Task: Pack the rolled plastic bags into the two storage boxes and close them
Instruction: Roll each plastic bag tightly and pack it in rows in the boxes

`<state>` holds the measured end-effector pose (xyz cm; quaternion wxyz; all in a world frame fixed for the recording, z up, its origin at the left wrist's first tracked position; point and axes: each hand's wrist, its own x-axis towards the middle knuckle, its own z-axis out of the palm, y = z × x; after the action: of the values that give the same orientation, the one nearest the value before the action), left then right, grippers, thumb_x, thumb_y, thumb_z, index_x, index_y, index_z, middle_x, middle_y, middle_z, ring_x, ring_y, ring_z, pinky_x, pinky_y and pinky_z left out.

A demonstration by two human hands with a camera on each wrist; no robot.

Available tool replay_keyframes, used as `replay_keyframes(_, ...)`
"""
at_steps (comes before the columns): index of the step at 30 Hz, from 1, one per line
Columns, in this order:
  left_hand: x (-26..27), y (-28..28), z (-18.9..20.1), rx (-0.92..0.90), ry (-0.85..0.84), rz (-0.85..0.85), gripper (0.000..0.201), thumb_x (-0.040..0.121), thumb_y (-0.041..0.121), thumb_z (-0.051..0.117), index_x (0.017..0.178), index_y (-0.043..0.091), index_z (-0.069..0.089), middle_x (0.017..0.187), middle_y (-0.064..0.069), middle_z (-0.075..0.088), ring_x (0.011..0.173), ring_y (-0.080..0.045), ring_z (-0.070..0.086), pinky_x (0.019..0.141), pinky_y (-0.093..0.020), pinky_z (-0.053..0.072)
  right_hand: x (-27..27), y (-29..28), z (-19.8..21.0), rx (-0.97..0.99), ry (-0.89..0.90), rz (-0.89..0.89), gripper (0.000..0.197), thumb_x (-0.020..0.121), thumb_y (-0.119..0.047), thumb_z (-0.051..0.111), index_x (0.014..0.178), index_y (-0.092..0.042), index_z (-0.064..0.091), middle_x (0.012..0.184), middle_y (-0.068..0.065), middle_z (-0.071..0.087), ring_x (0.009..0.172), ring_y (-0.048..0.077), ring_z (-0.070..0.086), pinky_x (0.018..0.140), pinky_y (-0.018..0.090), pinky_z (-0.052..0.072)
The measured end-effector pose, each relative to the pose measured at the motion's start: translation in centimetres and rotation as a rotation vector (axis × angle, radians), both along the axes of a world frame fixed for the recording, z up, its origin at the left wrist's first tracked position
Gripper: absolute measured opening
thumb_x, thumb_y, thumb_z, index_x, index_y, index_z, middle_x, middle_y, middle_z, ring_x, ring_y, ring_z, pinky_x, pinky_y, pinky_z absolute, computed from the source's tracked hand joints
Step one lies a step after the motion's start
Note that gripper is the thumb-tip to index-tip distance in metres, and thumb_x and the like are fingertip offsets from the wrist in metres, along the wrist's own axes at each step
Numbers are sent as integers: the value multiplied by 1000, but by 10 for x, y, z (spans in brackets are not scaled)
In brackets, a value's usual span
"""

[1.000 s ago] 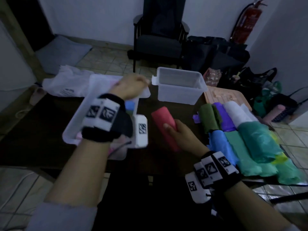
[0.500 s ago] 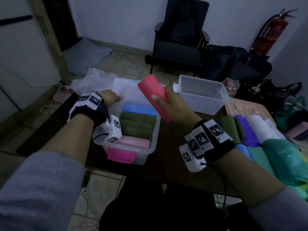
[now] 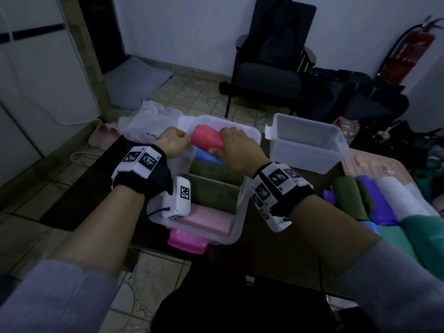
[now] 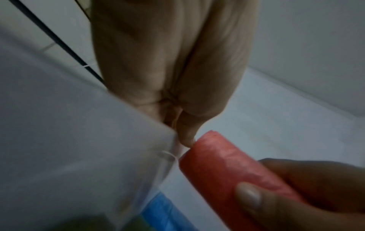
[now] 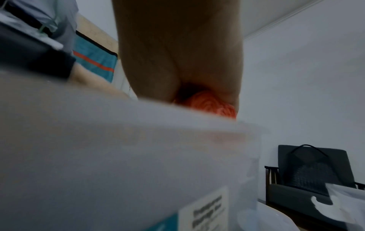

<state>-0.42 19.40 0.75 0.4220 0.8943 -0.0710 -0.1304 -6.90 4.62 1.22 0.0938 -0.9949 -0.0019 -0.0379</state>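
The near clear storage box stands on the dark table and holds a blue roll, two green rolls and a pink roll. My right hand grips a red roll low over the box's far end, above the blue roll. My left hand pinches the box's left wall near that end. In the left wrist view its thumb tip touches the end of the red roll. The right wrist view shows only the end of the red roll above the blurred box wall.
An empty second clear box stands at the back right. Several loose rolls in green, purple, white and teal lie at the table's right side. A white plastic bag lies behind the near box, with a dark chair beyond it.
My right hand lifted the red roll from the table and carried it left to the near box's far end. The box, tilted before, now stands flat, with my left hand on its left wall.
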Motion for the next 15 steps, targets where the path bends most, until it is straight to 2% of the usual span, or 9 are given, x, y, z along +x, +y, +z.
replay_keyframes(3, -5, 2, 9, -105, -24, -9, 29, 98, 18, 45, 113, -1, 61, 114, -21, 61, 110, -32, 55, 98, -42, 44, 0, 4, -2, 50, 27, -12, 49, 94, -41, 50, 128, -7, 41, 126, 13, 48, 113, 27, 48, 94, 42, 42)
replay_keyframes(5, -9, 3, 13, -167, -57, -3, 29, 99, 18, 43, 115, 1, 60, 114, -20, 61, 110, -32, 56, 98, -43, 45, 0, 5, -2, 10, 110, 17, 51, 92, -42, 52, 128, -7, 41, 126, 13, 48, 114, 28, 47, 94, 39, 41)
replay_keyframes(7, -13, 4, 15, -195, -87, 9, 30, 99, 18, 42, 118, 2, 59, 115, -21, 61, 109, -33, 56, 97, -44, 45, -1, 7, 0, 26, 226, 51, 52, 92, -41, 53, 128, -7, 41, 129, 14, 48, 116, 28, 47, 93, 33, 37)
replay_keyframes(10, -17, 6, 13, -263, -113, 30, 29, 99, 17, 43, 118, 3, 60, 114, -21, 62, 107, -32, 57, 98, -45, 45, -3, 10, 4, 127, 346, 65, 54, 93, -38, 53, 131, -5, 33, 130, 14, 49, 116, 28, 48, 84, 26, 33)
replay_keyframes(13, -20, 9, 10, -300, -138, 42, 28, 99, 15, 43, 116, 2, 61, 104, -15, 61, 96, -24, 55, 93, -39, 45, -4, 12, 11, 100, 399, 82, 54, 96, -39, 48, 135, -5, 34, 136, 13, 46, 120, 27, 46, 83, 24, 30)
replay_keyframes(15, -22, 10, 10, -306, -159, 49, 28, 99, 14, 42, 116, 1, 60, 101, -11, 58, 93, -21, 53, 88, -36, 45, -2, 13, 16, 63, 445, 97, 52, 98, -39, 43, 137, -6, 37, 139, 11, 44, 123, 25, 44, 87, 22, 31)
